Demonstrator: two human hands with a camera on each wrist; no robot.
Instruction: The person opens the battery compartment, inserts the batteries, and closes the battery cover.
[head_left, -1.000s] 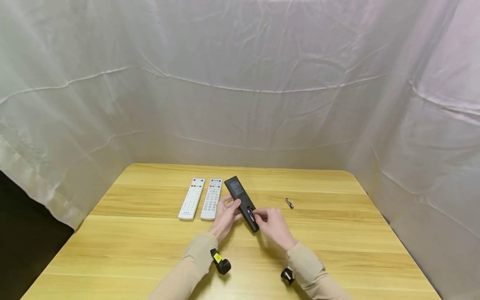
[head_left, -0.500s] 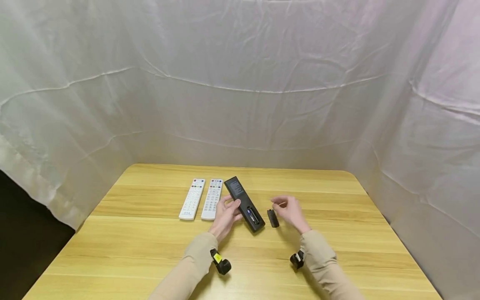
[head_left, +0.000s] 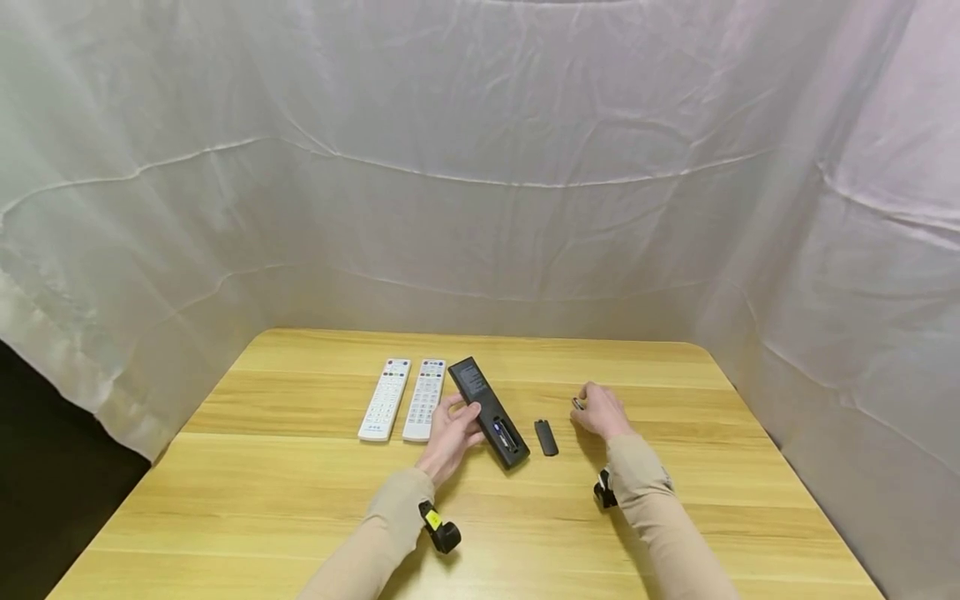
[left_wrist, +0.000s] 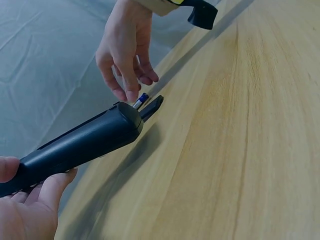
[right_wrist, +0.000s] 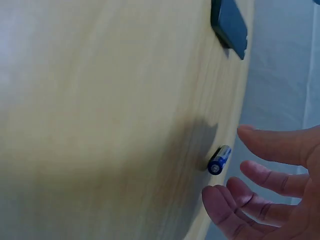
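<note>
My left hand (head_left: 450,437) grips a black remote control (head_left: 490,407), its back facing up. A battery (head_left: 506,435) lies inside its uncovered compartment. To its right, the black battery cover (head_left: 547,437) rests on the table. My right hand (head_left: 603,412) is over a loose blue and silver battery (right_wrist: 219,160) on the tabletop. In the right wrist view its thumb and fingers are spread around this battery with a gap showing. The cover (right_wrist: 230,27) also shows there, at the top. From the left wrist, the remote's end partly hides the loose battery (left_wrist: 142,100).
Two white remote controls, one on the left (head_left: 385,400) and one nearer my left hand (head_left: 424,400), lie face up on the wooden table (head_left: 300,500). A pale curtain (head_left: 480,208) hangs behind and at both sides.
My right hand has left the remote's compartment and set the cover down on the table. It has then moved right and away to the loose battery. The left hand stays with the remote.
</note>
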